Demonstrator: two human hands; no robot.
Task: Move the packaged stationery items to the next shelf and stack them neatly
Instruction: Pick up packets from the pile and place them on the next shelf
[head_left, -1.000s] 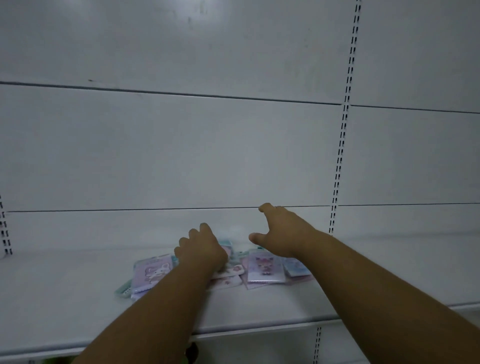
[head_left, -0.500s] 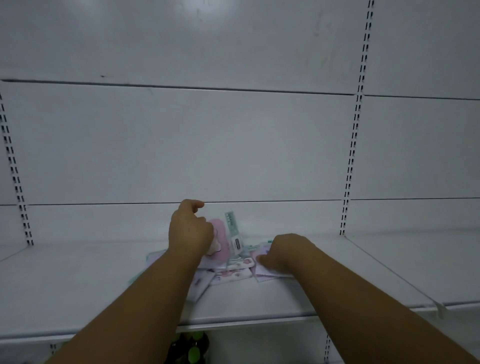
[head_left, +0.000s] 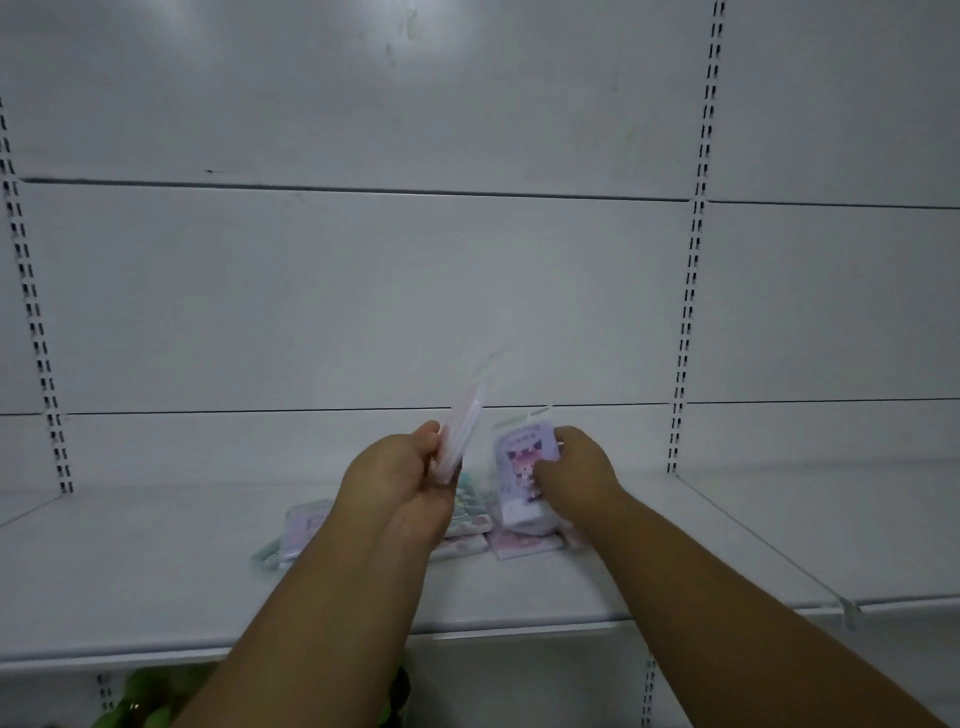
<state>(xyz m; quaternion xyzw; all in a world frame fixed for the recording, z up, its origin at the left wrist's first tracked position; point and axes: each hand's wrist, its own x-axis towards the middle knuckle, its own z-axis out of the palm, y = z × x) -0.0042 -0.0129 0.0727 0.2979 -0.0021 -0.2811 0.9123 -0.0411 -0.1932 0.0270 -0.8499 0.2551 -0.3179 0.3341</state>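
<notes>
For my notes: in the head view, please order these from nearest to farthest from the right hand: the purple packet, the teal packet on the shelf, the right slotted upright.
From the right hand:
1. Purple packet, held in its fingers.
2. Right slotted upright, on the back wall to its right.
3. Teal packet, flat on the shelf at far left.

- Pink packet (head_left: 460, 441) in the left hand (head_left: 400, 483), centre of frame: seen edge-on and motion-blurred; its print is unreadable.
- Loose packets (head_left: 470, 525) on the shelf (head_left: 156, 587): partly covered by both forearms; count indeterminate.
- Green objects (head_left: 150, 701), lower left: cut off by the bottom edge and the left forearm; identity unclear.
- Both forearms: cropped at the bottom edge.
</notes>
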